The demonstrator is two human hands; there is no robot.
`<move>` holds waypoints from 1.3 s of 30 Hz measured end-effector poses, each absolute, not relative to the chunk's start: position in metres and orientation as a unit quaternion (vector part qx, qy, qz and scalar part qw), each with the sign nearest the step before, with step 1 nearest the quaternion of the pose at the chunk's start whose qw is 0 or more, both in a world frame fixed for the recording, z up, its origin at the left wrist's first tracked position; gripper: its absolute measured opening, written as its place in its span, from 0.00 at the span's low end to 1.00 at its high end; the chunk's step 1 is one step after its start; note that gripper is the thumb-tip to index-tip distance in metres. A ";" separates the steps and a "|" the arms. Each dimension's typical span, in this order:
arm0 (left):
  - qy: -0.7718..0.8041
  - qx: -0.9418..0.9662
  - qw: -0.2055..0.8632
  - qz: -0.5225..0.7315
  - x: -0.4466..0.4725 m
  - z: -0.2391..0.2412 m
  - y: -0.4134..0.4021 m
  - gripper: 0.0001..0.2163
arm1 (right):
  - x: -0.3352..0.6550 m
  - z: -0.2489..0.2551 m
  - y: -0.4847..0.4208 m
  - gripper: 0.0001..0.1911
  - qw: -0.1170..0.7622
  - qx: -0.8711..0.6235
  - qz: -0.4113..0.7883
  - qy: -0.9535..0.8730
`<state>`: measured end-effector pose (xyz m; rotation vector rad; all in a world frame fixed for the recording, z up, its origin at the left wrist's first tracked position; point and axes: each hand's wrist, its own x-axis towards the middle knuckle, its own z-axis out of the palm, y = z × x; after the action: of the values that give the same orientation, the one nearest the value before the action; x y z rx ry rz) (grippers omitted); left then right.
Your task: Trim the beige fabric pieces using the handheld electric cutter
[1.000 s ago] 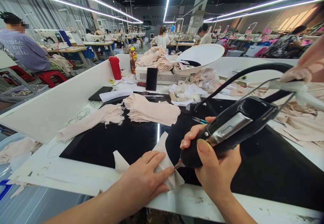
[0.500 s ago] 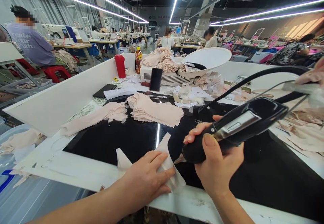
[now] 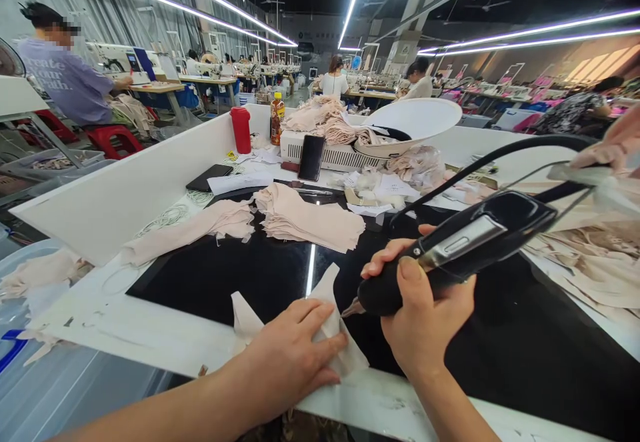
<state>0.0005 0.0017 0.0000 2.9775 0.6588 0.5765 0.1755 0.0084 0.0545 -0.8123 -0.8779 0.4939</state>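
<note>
One bare left hand (image 3: pixel 303 345) lies flat, grasping nothing, on pale beige fabric (image 3: pixel 353 354) at lower centre; the bare right hand (image 3: pixel 430 325) has its grip clenched around a black-and-silver handheld tool (image 3: pixel 465 239), tip at the fabric's edge. This seems edge work, calling next for steady cloth and careful aim. Upper left, a lavender shirt (image 3: pixel 75 99) partly reads "reate our ath."
</note>
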 end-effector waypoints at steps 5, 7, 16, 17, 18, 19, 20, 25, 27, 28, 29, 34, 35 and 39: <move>0.223 0.956 0.018 0.190 0.001 -0.001 0.001 0.22 | 0.172 0.052 0.013 0.18 0.789 -0.378 0.228 -0.427; 0.225 0.956 0.005 0.190 0.003 -0.005 -0.003 0.23 | 0.172 0.052 0.012 0.14 0.783 -0.383 0.226 -0.435; 0.210 0.944 -0.054 0.247 0.010 -0.007 -0.031 0.22 | 0.182 0.053 -0.006 0.21 0.781 -0.381 0.249 -0.429; 0.214 0.946 -0.044 0.240 0.010 -0.002 -0.028 0.18 | 0.182 0.053 -0.007 0.21 0.780 -0.381 0.250 -0.429; 0.219 0.948 -0.029 0.231 0.009 0.004 -0.023 0.15 | 0.182 0.053 -0.008 0.21 0.780 -0.381 0.250 -0.429; 0.224 0.949 -0.007 0.222 0.009 0.009 -0.016 0.12 | 0.182 0.053 -0.008 0.21 0.780 -0.381 0.250 -0.429; 0.221 0.951 0.020 0.213 0.008 0.013 -0.007 0.11 | 0.182 0.052 -0.008 0.22 0.779 -0.382 0.250 -0.430; 0.156 0.962 0.122 0.186 0.003 0.013 0.037 0.10 | 0.181 0.050 -0.006 0.22 0.776 -0.373 0.253 -0.441; 0.138 0.967 0.128 0.173 0.000 0.010 0.046 0.11 | 0.181 0.050 -0.006 0.21 0.776 -0.374 0.252 -0.441; 0.135 0.968 0.129 0.170 -0.002 0.010 0.048 0.11 | 0.181 0.050 -0.007 0.21 0.776 -0.375 0.252 -0.440; 0.134 0.968 0.129 0.166 -0.004 0.010 0.050 0.12 | 0.181 0.051 -0.007 0.21 0.776 -0.376 0.251 -0.439; 0.133 0.971 0.128 0.152 -0.012 0.014 0.051 0.14 | 0.180 0.051 -0.007 0.19 0.779 -0.369 0.244 -0.444; 0.136 0.971 0.128 0.149 -0.012 0.015 0.051 0.14 | 0.181 0.051 -0.007 0.18 0.779 -0.368 0.246 -0.445; 0.138 0.976 0.105 0.132 -0.014 0.016 0.051 0.14 | 0.182 0.051 -0.007 0.19 0.778 -0.368 0.244 -0.447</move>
<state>-0.0138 0.0507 0.0156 2.8767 0.4075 0.3901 0.1816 -0.0067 0.0508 -0.7967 -0.9675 0.5282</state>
